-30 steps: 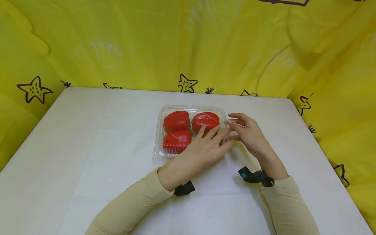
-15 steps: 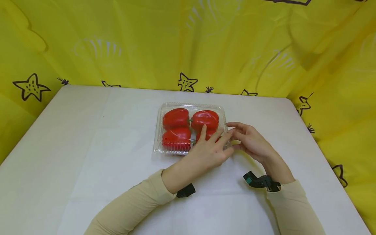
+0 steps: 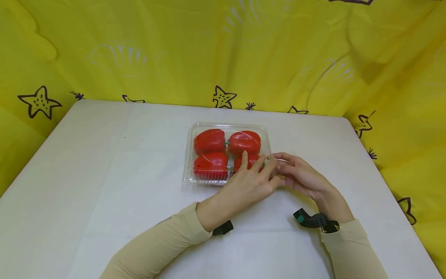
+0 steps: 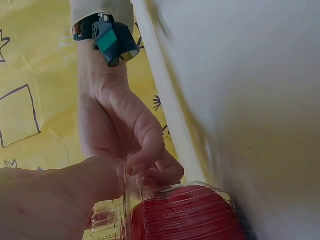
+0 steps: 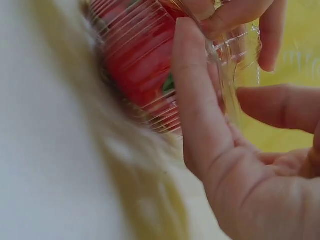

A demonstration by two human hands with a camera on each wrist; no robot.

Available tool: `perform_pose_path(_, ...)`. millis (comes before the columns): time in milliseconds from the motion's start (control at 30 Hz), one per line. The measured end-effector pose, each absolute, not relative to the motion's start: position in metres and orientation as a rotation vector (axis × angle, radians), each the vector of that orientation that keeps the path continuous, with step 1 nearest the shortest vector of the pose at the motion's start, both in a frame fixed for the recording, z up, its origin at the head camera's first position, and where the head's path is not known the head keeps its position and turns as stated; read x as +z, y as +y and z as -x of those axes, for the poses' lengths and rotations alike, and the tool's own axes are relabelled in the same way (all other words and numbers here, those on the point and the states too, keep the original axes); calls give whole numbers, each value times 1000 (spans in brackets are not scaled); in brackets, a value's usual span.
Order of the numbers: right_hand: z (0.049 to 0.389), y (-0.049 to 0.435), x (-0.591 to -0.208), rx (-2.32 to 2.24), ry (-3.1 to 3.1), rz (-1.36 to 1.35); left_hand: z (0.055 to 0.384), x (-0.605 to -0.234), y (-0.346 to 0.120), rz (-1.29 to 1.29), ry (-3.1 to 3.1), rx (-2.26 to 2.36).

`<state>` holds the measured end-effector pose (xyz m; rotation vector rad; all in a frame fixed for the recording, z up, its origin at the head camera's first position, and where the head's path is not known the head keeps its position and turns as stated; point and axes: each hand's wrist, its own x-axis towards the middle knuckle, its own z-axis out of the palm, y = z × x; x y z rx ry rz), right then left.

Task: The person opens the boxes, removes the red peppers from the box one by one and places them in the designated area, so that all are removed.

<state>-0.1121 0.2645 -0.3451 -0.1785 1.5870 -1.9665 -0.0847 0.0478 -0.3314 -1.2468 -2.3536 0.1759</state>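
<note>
A clear plastic clamshell box (image 3: 189, 155) sits on the table, its lid down over several red bell peppers (image 3: 210, 141) with green stems. My left hand (image 3: 245, 186) lies across its near right corner, fingers spread and mostly straight on the lid. In the left wrist view the left thumb (image 4: 102, 180) presses against the rim. My right hand (image 3: 310, 180) pinches the rim at the right side. In the right wrist view one right finger (image 5: 192, 80) lies along the ribbed wall, and another meets the rim from the other side. The left hand partly hides one pepper (image 5: 142, 65).
A white-covered table (image 3: 139, 217) extends around the box. Yellow cloth (image 3: 174, 50) with starfish drawings hangs behind it and at both sides. Black bands with small camera units (image 3: 315, 220) sit on the wrists, below beige sleeves (image 3: 352, 248).
Both hands have shifted slightly toward the near right corner of the box. The right hand slid nearer along the right edge, and the left fingers uncovered more of the near right pepper.
</note>
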Motion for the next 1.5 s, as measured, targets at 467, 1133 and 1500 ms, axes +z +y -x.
perform_pose_path(467,107,279,-360,-2040,1283,413,86,-335,49,1236,-2231,397)
perform_pose_path(1133,103,271,-353,-2029,1414,316,86,-338,50,1255,-2230,410)
perform_pose_path(1500,104,274,-357,-2020,1432,351,83,-340,57,1167,-2281,173)
